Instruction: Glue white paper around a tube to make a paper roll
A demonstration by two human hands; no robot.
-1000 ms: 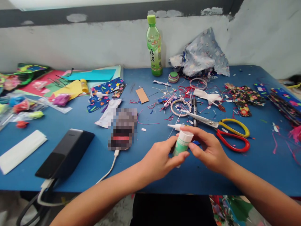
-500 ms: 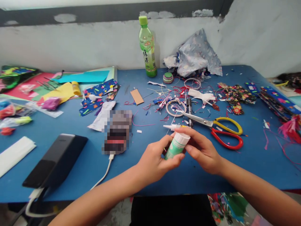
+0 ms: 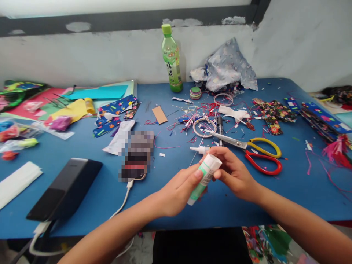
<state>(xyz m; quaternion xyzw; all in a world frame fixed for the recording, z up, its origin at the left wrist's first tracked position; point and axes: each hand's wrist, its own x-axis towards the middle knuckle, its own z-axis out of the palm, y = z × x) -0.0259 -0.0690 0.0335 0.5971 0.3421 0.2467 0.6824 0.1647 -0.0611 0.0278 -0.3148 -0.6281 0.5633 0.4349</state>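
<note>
Hands, left [image 3: 178,190] and right [image 3: 238,178], holding a green-and-white tube [image 3: 202,182], barcode [image 3: 206,178] showing, bottle [image 3: 172,64] behind reading 绿茶

The green bottle [image 3: 172,60] is showing two dark characters, 綠茶, running down its front, with smaller lettering blurring past reading. The white-and-green tube [image 3: 205,178] is carrying dark print looking too small to make out.
</note>
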